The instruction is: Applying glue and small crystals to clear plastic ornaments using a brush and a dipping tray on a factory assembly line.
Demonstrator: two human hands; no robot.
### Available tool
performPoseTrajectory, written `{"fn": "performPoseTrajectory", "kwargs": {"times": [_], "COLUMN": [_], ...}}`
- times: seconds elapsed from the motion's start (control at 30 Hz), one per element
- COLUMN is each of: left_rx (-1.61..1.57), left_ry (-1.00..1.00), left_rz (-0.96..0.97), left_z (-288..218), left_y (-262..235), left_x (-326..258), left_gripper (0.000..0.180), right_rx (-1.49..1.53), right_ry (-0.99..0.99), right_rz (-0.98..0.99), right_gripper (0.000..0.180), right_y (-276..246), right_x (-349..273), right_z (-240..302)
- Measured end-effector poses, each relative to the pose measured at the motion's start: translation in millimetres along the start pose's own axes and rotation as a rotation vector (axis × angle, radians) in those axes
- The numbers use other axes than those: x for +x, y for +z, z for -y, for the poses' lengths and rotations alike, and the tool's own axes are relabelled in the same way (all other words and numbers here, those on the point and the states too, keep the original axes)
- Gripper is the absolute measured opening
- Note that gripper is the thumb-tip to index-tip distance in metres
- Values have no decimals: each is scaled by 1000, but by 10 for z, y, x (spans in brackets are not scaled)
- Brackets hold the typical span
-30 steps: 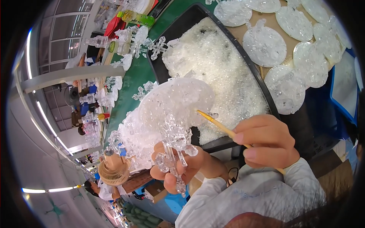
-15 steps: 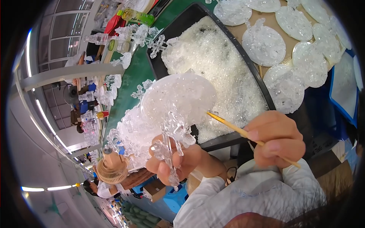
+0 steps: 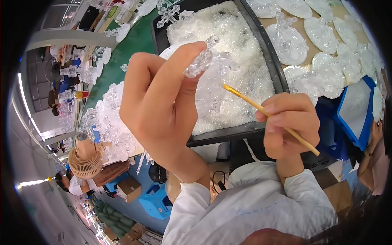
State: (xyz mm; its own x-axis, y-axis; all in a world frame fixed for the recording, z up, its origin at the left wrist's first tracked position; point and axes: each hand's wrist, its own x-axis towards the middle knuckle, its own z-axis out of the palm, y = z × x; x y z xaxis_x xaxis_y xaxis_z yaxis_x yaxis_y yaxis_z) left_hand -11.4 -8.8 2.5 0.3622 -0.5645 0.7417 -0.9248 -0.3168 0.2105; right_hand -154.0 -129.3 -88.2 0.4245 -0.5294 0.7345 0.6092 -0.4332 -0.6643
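Note:
My left hand (image 3: 161, 94) is closed around the upper part of a clear plastic figurine (image 3: 200, 63), raised above the black tray (image 3: 232, 138). Its pale round base seems to lie behind and below my fingers, partly hidden. My right hand (image 3: 292, 126) pinches a thin wooden paintbrush (image 3: 254, 105), whose yellowish tip points up-left at the clear piece and looks slightly apart from it. Glittering white granules (image 3: 249, 61) fill much of the tray.
Several clear pieces on round bases (image 3: 286, 43) stand on the board at right. A heap of clear parts (image 3: 110, 116) lies left of the tray, beyond a beige fan (image 3: 85, 157). A blue-rimmed tray (image 3: 357, 110) and a person's arm (image 3: 370, 143) are at far right.
My left hand has turned over and risen, so its back faces me and the figurine's round base has tipped away. The brush has moved slightly up with my right hand; the view has shifted.

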Motion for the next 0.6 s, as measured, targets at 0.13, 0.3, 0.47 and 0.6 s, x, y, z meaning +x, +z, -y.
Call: {"fn": "performPoseTrajectory", "kwargs": {"times": [0.13,0.3,0.47,0.6], "left_rx": [-44,-23,-32,-15], "left_ry": [32,49,40,23], "left_rz": [-7,13,7,31], "left_z": [-21,-22,-27,-49], "left_y": [32,74,91,92], "left_x": [8,14,-8,-22], "left_gripper": [22,23,28,27], "right_rx": [-92,-69,-176,-159], "right_ry": [-59,9,32,-24], "right_rz": [85,143,166,109], "right_gripper": [9,13,14,16], "right_y": [-7,-37,19,41], "right_x": [57,26,105,80], "right_z": [-49,7,24,-3]}}
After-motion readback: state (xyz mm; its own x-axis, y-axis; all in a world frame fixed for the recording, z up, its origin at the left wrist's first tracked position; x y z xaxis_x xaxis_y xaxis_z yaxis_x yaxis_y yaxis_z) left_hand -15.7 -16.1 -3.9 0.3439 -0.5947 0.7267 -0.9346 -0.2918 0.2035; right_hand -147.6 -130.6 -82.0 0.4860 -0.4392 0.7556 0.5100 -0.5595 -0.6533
